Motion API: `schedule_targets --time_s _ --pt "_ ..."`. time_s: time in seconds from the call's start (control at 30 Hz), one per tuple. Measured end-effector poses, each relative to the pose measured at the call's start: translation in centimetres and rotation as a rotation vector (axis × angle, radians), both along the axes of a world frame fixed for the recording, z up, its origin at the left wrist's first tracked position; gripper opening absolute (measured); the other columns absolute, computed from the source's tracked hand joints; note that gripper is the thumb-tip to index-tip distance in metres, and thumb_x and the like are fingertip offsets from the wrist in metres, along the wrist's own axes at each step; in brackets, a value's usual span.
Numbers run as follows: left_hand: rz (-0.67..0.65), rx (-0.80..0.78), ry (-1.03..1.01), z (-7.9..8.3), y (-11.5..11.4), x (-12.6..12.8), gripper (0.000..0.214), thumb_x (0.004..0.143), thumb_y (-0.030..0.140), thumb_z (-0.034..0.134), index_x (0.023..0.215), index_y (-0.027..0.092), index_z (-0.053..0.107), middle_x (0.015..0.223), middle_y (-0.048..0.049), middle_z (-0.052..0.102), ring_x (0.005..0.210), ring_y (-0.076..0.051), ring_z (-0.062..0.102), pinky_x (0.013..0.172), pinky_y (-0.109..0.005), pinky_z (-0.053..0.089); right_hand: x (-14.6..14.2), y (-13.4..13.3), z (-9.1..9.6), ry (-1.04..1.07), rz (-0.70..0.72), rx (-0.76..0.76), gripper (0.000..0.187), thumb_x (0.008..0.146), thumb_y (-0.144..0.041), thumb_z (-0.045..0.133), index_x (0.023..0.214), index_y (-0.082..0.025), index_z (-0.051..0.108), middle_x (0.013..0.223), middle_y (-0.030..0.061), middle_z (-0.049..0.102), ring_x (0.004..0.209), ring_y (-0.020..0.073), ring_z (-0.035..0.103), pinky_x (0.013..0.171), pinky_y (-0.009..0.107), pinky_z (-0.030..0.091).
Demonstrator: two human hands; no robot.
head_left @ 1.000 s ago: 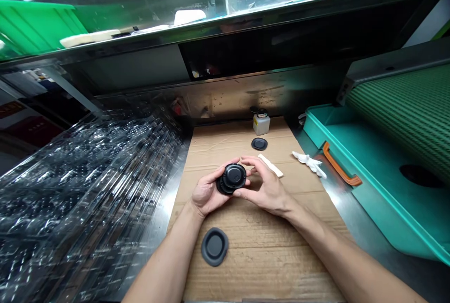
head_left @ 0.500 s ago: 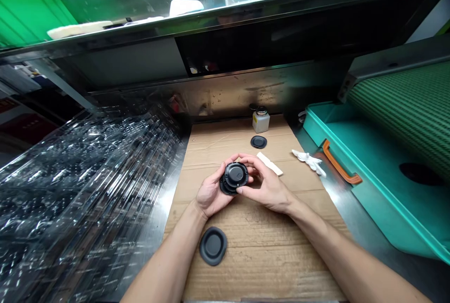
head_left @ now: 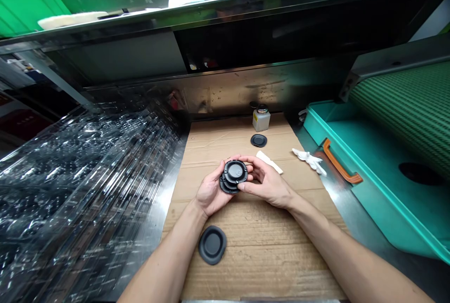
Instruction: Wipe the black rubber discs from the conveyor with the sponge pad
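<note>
Two round black plastic covers overlap between my hands above the cardboard sheet (head_left: 267,256). My left hand (head_left: 211,190) cradles the lower cover (head_left: 227,187) from the left, thumb along its edge. With thumb and fingers, my right hand (head_left: 269,183) grips the rim of the upper cover (head_left: 236,172), whose raised inner ring faces up. Nearer to me, left of centre, another black cover (head_left: 212,245) lies flat on the cardboard. Beyond my hands is one more flat black disc (head_left: 258,140). A white strip (head_left: 270,162) lies just past my right hand, partly hidden by it.
A small square bottle (head_left: 261,119) with a metal top stands at the cardboard's back. Right of it lies a crumpled white cloth (head_left: 309,161). A teal tray (head_left: 379,200) with an orange handle (head_left: 341,164) borders the right, below a green mesh belt (head_left: 408,92). Clear plastic trays (head_left: 80,200) fill the left.
The upper cover has tilted slightly in my right hand, its face catching more light. Both hands stay nearly in place; the view has shifted a little downward.
</note>
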State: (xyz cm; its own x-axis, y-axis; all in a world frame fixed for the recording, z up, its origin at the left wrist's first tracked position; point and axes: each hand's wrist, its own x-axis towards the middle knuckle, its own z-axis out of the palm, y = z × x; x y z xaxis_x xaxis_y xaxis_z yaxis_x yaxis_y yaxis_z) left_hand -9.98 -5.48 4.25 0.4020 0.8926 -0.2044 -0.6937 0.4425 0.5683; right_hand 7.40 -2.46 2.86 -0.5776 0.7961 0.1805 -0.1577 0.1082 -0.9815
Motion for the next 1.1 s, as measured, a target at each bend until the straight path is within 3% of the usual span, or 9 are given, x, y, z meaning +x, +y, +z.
schedule_targets --time_s 0.17,0.5,0.57,0.67,0.73,0.87,1.0,1.1 --pt "0.001 -0.017 -0.016 0.0 0.0 0.0 0.042 0.095 0.038 0.039 0.131 0.018 0.048 0.121 -0.0146 0.062 0.106 -0.027 0.062 0.088 -0.039 0.049 0.0 0.1 0.1 0.039 0.006 -0.009 0.061 0.074 -0.025 0.073 0.128 -0.022 0.047 0.129 0.0094 0.053 0.109 0.0209 0.057 0.097 0.039 0.047" --pt "0.027 -0.011 0.000 0.2 -0.2 -0.1 0.041 0.095 0.036 0.040 0.131 0.017 0.048 0.120 -0.0149 0.063 0.105 -0.028 0.063 0.086 -0.040 0.051 0.5 0.2 0.0 -0.019 0.012 -0.034 0.062 0.074 -0.026 0.073 0.130 -0.024 0.044 0.110 0.0061 0.061 0.093 0.0179 0.061 0.090 0.038 0.048" --pt "0.039 -0.003 -0.007 0.4 -0.2 -0.2 0.041 0.095 0.035 0.040 0.132 0.017 0.047 0.122 -0.0158 0.062 0.106 -0.028 0.063 0.086 -0.041 0.050 1.1 0.7 0.3 -0.104 -0.121 0.021 0.059 0.077 -0.034 0.069 0.130 -0.024 0.044 0.107 0.0063 0.061 0.089 0.0178 0.061 0.084 0.036 0.050" --pt "0.046 0.014 -0.020 0.6 -0.3 -0.4 0.043 0.095 0.037 0.040 0.133 0.017 0.045 0.126 -0.0186 0.058 0.109 -0.030 0.061 0.087 -0.042 0.050 2.4 1.9 0.1 -0.400 -0.554 0.231 0.042 0.083 -0.041 0.060 0.120 -0.023 0.053 0.107 0.0076 0.060 0.087 0.0197 0.058 0.079 0.036 0.048" --pt "0.049 0.023 -0.027 0.7 -0.3 -0.6 0.044 0.095 0.038 0.040 0.133 0.016 0.045 0.127 -0.0197 0.057 0.110 -0.031 0.060 0.087 -0.041 0.049 3.2 2.6 -0.5 -0.655 -0.715 0.378 0.038 0.081 -0.042 0.059 0.114 -0.022 0.057 0.108 0.0084 0.059 0.091 0.0225 0.057 0.081 0.038 0.045" --pt "0.062 0.026 -0.035 0.7 -0.3 -0.7 0.044 0.095 0.038 0.039 0.132 0.016 0.045 0.126 -0.0198 0.058 0.111 -0.031 0.060 0.088 -0.042 0.049 3.6 3.1 -1.9 -0.940 -0.609 0.489 0.040 0.078 -0.042 0.060 0.112 -0.022 0.059 0.103 0.0081 0.062 0.097 0.0263 0.056 0.082 0.037 0.043" --pt "0.074 0.028 -0.033 0.5 -0.2 -0.8 0.043 0.094 0.038 0.040 0.132 0.017 0.046 0.125 -0.0192 0.058 0.110 -0.031 0.060 0.088 -0.042 0.049 3.1 2.8 -1.9 -0.948 -0.556 0.520 0.047 0.079 -0.041 0.059 0.121 -0.022 0.054 0.109 0.0073 0.063 0.102 0.0249 0.055 0.084 0.034 0.042" --pt "0.094 0.028 -0.042 0.4 0.0 -0.9 0.044 0.094 0.039 0.042 0.132 0.018 0.047 0.125 -0.0189 0.058 0.109 -0.031 0.061 0.086 -0.041 0.049 3.5 2.5 -0.8 -0.966 -0.508 0.529 0.041 0.080 -0.042 0.057 0.116 -0.023 0.060 0.103 0.0060 0.064 0.096 0.0230 0.057 0.081 0.032 0.042"
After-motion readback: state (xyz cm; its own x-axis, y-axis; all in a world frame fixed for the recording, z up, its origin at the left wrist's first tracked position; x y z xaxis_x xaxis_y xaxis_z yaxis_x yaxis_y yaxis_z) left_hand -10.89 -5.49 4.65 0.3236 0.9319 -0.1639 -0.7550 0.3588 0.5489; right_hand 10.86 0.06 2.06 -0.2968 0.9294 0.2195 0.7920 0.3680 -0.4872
